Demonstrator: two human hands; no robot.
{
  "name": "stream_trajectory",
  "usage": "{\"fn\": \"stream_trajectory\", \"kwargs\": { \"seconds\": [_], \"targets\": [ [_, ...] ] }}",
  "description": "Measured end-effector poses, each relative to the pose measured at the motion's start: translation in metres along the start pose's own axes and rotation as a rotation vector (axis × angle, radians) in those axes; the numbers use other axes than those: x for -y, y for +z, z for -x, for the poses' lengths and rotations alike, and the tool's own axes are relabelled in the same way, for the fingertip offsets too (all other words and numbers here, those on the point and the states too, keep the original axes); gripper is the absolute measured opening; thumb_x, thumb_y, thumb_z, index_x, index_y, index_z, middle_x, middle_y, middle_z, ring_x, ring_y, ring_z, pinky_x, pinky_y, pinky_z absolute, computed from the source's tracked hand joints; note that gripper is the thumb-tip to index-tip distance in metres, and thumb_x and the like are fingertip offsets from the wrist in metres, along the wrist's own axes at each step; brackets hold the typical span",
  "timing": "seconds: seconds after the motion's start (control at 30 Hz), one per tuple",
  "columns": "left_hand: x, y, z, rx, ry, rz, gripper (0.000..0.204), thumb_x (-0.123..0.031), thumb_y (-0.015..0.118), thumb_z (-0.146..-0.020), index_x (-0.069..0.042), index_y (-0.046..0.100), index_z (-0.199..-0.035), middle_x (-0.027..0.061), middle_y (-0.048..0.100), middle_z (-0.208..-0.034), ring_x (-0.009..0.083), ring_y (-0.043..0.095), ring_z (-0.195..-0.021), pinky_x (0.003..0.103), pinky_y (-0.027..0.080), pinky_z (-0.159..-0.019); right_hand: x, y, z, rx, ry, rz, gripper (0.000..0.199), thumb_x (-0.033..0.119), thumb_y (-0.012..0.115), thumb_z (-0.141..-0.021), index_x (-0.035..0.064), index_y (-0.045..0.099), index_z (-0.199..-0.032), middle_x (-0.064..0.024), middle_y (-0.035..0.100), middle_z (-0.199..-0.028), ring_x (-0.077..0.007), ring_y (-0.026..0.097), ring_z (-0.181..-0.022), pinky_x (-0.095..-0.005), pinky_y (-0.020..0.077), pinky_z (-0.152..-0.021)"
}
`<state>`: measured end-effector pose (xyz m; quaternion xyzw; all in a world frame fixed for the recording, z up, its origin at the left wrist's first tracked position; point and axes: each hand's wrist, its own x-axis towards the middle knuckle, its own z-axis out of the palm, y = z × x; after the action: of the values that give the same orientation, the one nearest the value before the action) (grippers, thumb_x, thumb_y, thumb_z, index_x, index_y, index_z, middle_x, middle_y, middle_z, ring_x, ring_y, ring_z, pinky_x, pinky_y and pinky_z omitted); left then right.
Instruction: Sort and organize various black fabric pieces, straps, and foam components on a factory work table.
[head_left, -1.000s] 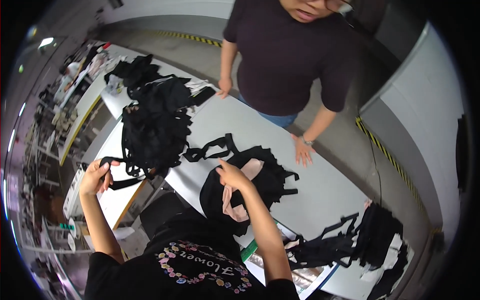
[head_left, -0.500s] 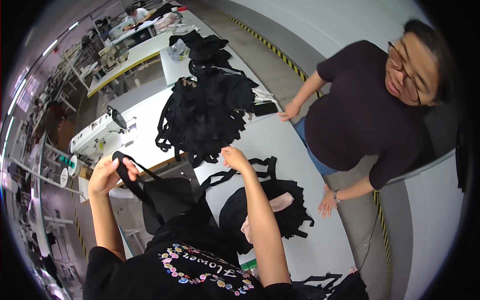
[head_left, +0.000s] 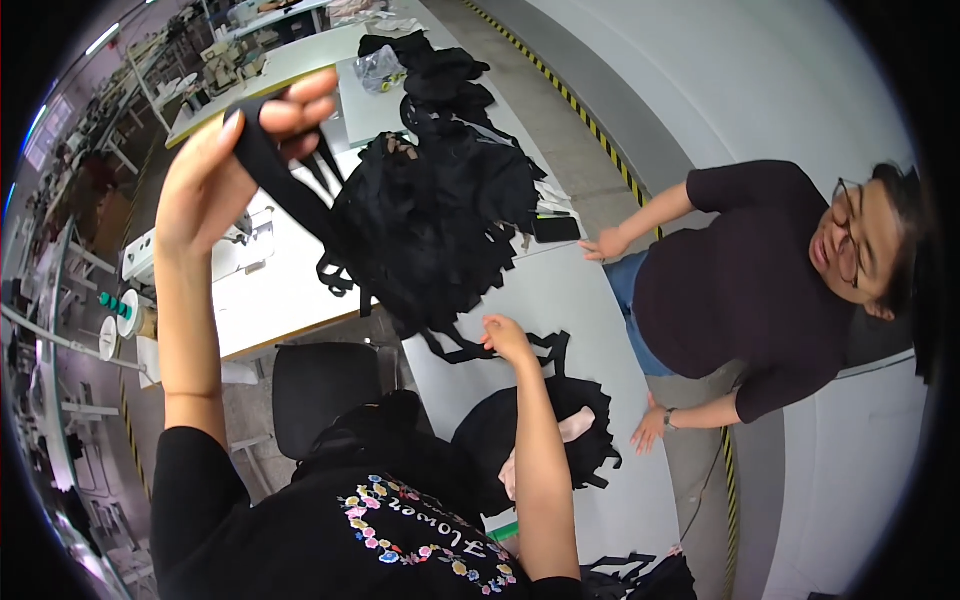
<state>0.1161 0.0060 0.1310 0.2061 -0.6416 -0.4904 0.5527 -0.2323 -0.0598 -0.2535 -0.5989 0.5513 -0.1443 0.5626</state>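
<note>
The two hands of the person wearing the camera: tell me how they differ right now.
The left hand is raised high, while the right hand is low at the white table. The left hand is pinched shut on a black strap; the right hand rests on black straps at the edge of the big black fabric pile, its grip unclear. The left arm is bent upward; the right arm stretches forward. Both are bare and touch black fabric.

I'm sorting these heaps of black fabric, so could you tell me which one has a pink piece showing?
It is the small black heap nearest the person, beside the right forearm, with pink fabric showing. The big pile and the far pile look all black.
</note>
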Motion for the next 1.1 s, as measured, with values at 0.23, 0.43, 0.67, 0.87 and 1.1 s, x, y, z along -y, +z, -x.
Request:
{"fn": "stream_trajectory", "kwargs": {
  "seconds": [0.23, 0.43, 0.67, 0.87, 1.1],
  "targets": [
    [-0.044, -0.063, -0.028, 0.119, 0.133, 0.12, 0.044, -0.024, 0.027, -0.101, 0.004, 0.048, -0.128, 0.029, 0.025, -0.146, 0.0351, 0.033, -0.135, 0.043, 0.024, -0.112, 0.013, 0.012, -0.039, -0.086, -0.028, -0.009, 0.028, 0.022, 0.051, -0.092, 0.0007, 0.062, -0.107, -0.0086, 0.065, -0.08, -0.017, 0.062, -0.067, -0.03, 0.0499, -0.065],
    [-0.044, -0.1, 0.052, 0.297, 0.33, 0.276, 0.03, -0.021, 0.023, -0.102, -0.002, 0.045, -0.112, 0.0216, 0.065, -0.105, 0.0254, 0.067, -0.083, 0.032, 0.046, -0.075, 0.053, 0.032, -0.113, -0.385, -0.253, 0.287, 0.027, 0.027, 0.054, -0.09, 0.0047, 0.064, -0.101, -0.0141, 0.063, -0.095, -0.0315, 0.061, -0.09, -0.0407, 0.0489, -0.078],
    [0.033, -0.152, 0.107, 0.578, 0.132, 0.399, 0.036, -0.011, 0.037, -0.096, 0.011, 0.051, -0.121, 0.0294, 0.063, -0.107, 0.0339, 0.067, -0.093, 0.035, 0.051, -0.075, 0.144, 0.074, -0.225, -0.341, -0.415, 0.49, 0.027, 0.028, 0.06, -0.086, 0.0065, 0.064, -0.101, -0.0151, 0.062, -0.103, -0.0327, 0.058, -0.1, -0.041, 0.0473, -0.085],
    [0.089, -0.126, 0.162, -0.452, 0.081, 0.28, 0.04, -0.021, 0.029, -0.098, -0.001, 0.061, -0.084, 0.0115, 0.063, -0.052, 0.0156, 0.057, -0.037, 0.025, 0.039, -0.04, 0.185, 0.13, -0.352, -0.312, -0.42, 0.653, 0.077, 0.053, 0.065, -0.078, 0.0189, 0.038, -0.141, -0.0222, 0.025, -0.148, -0.0412, 0.034, -0.13, -0.0537, 0.0327, -0.101],
    [0.109, -0.119, 0.217, -0.829, -0.092, 0.219, 0.043, -0.031, 0.033, -0.1, -0.001, 0.059, -0.085, 0.0125, 0.06, -0.051, 0.0197, 0.053, -0.039, 0.031, 0.04, -0.046, 0.194, 0.269, -0.409, -0.294, -0.378, 0.622, 0.09, 0.021, 0.079, -0.066, 0.0154, 0.031, -0.142, -0.0231, 0.039, -0.134, -0.0401, 0.05, -0.107, -0.0463, 0.0459, -0.087]
  ]
}}
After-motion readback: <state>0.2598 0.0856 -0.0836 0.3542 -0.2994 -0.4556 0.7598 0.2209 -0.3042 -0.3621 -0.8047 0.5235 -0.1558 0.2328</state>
